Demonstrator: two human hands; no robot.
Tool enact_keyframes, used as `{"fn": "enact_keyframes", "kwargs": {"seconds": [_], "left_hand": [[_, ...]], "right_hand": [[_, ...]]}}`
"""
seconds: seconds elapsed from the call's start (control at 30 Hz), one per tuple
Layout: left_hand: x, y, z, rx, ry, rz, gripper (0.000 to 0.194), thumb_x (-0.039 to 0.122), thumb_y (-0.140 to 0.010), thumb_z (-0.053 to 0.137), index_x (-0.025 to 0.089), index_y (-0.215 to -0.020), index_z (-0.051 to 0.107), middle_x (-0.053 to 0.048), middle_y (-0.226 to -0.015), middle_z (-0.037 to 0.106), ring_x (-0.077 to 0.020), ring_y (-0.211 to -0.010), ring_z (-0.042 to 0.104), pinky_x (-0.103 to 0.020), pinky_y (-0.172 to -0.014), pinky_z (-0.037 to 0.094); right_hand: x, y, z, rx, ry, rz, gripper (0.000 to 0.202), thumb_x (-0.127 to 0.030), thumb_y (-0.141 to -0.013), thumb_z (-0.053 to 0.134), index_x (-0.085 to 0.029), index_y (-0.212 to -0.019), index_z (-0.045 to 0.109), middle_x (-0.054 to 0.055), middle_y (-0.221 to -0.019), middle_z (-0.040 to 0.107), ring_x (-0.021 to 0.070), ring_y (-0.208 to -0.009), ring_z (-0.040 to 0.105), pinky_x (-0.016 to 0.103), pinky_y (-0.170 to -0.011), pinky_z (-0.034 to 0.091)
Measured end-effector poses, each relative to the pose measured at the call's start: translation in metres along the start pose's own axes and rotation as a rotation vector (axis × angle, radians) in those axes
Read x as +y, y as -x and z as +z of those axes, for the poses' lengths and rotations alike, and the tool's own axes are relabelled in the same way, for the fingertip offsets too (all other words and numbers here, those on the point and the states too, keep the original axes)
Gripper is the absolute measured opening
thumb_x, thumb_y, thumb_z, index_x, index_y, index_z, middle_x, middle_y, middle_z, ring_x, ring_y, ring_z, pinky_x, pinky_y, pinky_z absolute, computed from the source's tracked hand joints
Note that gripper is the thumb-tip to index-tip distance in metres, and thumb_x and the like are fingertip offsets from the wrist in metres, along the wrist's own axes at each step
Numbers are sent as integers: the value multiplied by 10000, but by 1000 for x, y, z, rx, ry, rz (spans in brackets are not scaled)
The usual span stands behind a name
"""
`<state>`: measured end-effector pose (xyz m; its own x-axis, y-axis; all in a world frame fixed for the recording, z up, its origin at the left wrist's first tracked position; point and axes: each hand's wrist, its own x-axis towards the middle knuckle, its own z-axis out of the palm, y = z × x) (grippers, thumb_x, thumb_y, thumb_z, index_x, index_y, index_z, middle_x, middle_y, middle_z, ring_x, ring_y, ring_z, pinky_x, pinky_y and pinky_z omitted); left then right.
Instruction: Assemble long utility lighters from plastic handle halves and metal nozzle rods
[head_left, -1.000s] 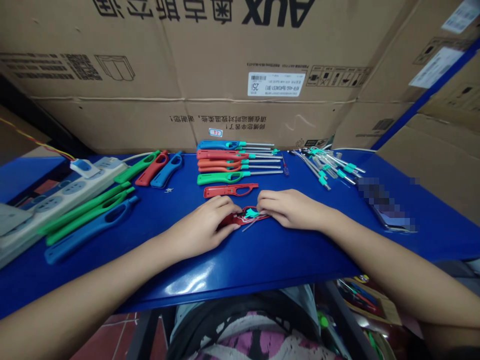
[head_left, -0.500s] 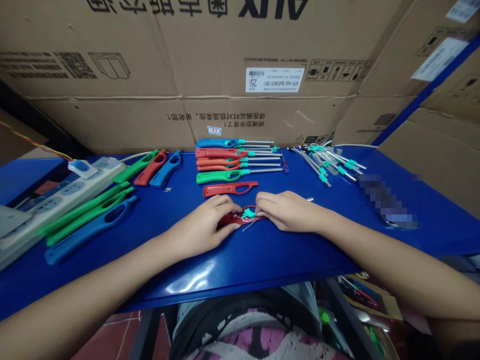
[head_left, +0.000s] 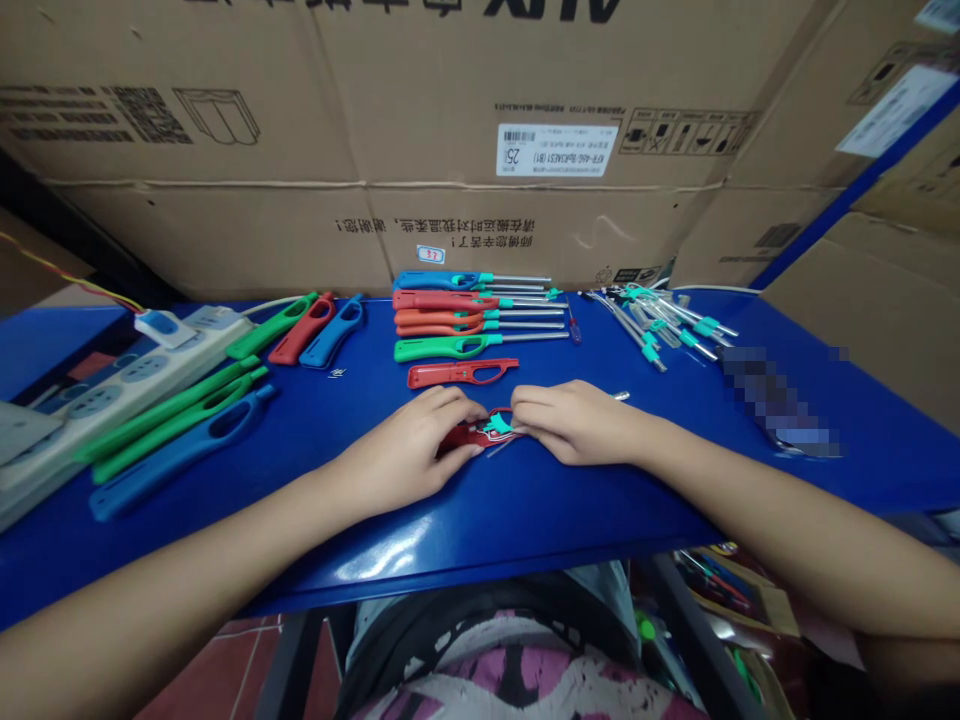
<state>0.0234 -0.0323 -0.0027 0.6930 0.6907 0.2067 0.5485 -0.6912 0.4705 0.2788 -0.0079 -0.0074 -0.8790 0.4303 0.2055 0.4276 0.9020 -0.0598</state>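
My left hand (head_left: 409, 445) grips a red lighter casing half (head_left: 459, 437) low over the blue table, thumb in front and fingers behind. A teal trigger piece (head_left: 496, 424) and thin white wires show inside the casing. At its other end my right hand (head_left: 574, 422) is closed, fingertips pinched by the trigger and wires; what lies inside that pinch is hidden. A metal tube tip (head_left: 621, 396) pokes out behind the right hand. Just beyond both hands lies another red casing half (head_left: 461, 373).
Several assembled lighters (head_left: 442, 347) lie in a row at the back, beside a small screwdriver (head_left: 575, 330). Metal tubes with teal parts (head_left: 660, 325) are heaped back right. Green, red and blue casings (head_left: 184, 450) and a power strip (head_left: 124, 385) occupy the left. Cardboard (head_left: 420, 120) walls the back.
The camera view has tilted slightly downward. Both hands stay on the red casing half, with only tiny finger movement around the teal trigger and wires.
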Motion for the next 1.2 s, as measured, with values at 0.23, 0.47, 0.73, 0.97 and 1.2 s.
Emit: {"fn": "enact_keyframes", "kwargs": {"seconds": [0.23, 0.47, 0.73, 0.97, 1.2], "left_hand": [[2, 1, 0, -4, -19, -1, 299, 238, -954, 576, 199, -1251, 573, -91, -1180, 643, -246, -1113, 606, -425, -981, 515], [2, 2, 1, -34, -48, 5, 379, 247, -988, 529, 206, -1366, 527, -95, -1163, 614, -246, -1112, 581, -419, -989, 500], [1, 3, 0, -86, -128, 49, 416, 256, -1016, 463, 205, -1425, 512, -100, -1084, 577, -243, -1030, 559, -416, -946, 501], [1, 3, 2, -67, -127, 54, 423, 264, -1013, 471, 204, -1428, 518, -105, -1080, 586, -245, -1018, 559, -416, -930, 505], [1, 3, 1, -93, -173, 57, 416, 265, -1021, 451, 186, -1425, 513, -109, -1098, 579, -249, -1047, 556, -416, -952, 501]], "right_hand": [[3, 2, 4, 29, -32, -5, 185, -199, -1005, 397, -177, -957, 575, 52, -936, 612, 139, -698, 491, 264, -581, 312], [4, 2, 4, 43, -36, -2, 202, -211, -1011, 401, -178, -975, 597, 55, -955, 625, 135, -709, 508, 257, -598, 333], [1, 1, 1, 12, 0, -9, 229, -207, -1014, 389, -177, -954, 608, 48, -920, 617, 134, -680, 484, 264, -583, 316], [2, 3, 4, 46, -29, -10, 214, -225, -1028, 382, -179, -973, 584, 44, -912, 608, 136, -707, 491, 260, -595, 323], [3, 2, 0, 14, -28, 0, 245, -203, -1011, 402, -194, -935, 635, 37, -916, 618, 130, -705, 497, 254, -601, 320]]}}
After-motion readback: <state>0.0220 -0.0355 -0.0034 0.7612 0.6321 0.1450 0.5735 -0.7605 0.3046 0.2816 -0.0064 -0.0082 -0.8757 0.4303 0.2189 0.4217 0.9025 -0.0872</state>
